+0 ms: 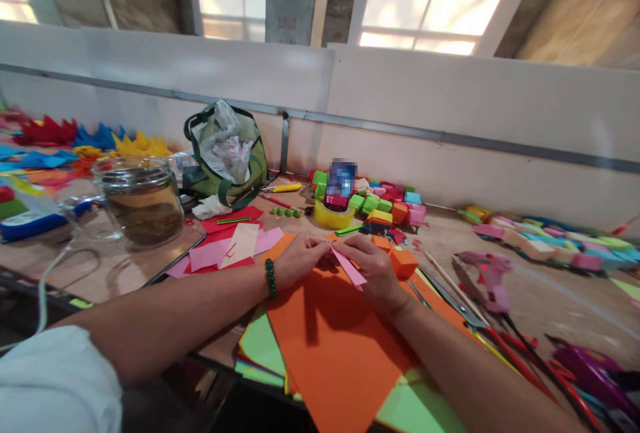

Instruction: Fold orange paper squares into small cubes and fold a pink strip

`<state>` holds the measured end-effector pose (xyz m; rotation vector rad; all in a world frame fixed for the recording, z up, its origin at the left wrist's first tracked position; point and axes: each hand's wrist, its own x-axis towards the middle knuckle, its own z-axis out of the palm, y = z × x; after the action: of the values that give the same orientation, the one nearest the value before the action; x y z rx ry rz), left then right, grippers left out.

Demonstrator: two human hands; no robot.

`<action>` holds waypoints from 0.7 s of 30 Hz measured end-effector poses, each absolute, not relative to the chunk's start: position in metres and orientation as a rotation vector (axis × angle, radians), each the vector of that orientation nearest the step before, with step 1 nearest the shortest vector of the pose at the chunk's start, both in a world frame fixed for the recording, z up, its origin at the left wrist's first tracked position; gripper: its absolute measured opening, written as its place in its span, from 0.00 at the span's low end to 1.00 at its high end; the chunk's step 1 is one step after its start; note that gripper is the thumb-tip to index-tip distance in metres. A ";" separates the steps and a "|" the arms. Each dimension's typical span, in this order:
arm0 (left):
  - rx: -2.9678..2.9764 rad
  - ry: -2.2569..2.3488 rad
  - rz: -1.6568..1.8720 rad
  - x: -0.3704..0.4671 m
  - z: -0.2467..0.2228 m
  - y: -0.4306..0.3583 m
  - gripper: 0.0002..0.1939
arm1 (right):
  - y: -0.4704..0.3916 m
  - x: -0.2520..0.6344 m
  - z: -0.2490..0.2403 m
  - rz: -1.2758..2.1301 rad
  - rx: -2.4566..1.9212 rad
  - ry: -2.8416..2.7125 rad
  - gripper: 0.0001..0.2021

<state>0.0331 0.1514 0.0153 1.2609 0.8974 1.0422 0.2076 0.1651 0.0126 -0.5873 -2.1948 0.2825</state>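
Note:
A narrow folded strip of pink paper (349,267) is pinched between my two hands, over a large orange sheet (345,339). My left hand (303,261), with a green bead bracelet at the wrist, closes its fingertips on the strip's far end. My right hand (373,269) grips the same strip along its side, and its lower end sticks out toward me. Green and other coloured sheets (263,339) lie stacked under the orange one. Left of my hands are pink and red paper pieces (210,256) and a pale piece with a red mark (240,245).
A phone (341,186) leans in a roll of yellow tape (333,215), amid small folded paper boxes (373,203). A glass pot of brown liquid (143,203) and a green bag (240,166) stand left. A pink glue gun (493,276), scissors (455,296) and a purple tool (590,373) lie right.

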 end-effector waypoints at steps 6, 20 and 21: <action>1.258 0.766 1.101 0.036 0.012 0.150 0.13 | 0.169 0.208 0.011 0.082 -0.575 -2.280 0.16; 1.601 0.952 1.055 0.033 0.007 0.149 0.12 | 0.175 0.200 0.001 0.474 -0.882 -1.962 0.11; 1.579 0.947 1.044 0.033 0.008 0.149 0.12 | 0.175 0.199 0.001 0.501 -0.879 -1.940 0.11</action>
<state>0.0333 0.1485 0.0079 1.5792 0.9474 1.0444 0.1991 0.1751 0.0013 -0.8787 -1.9400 0.5007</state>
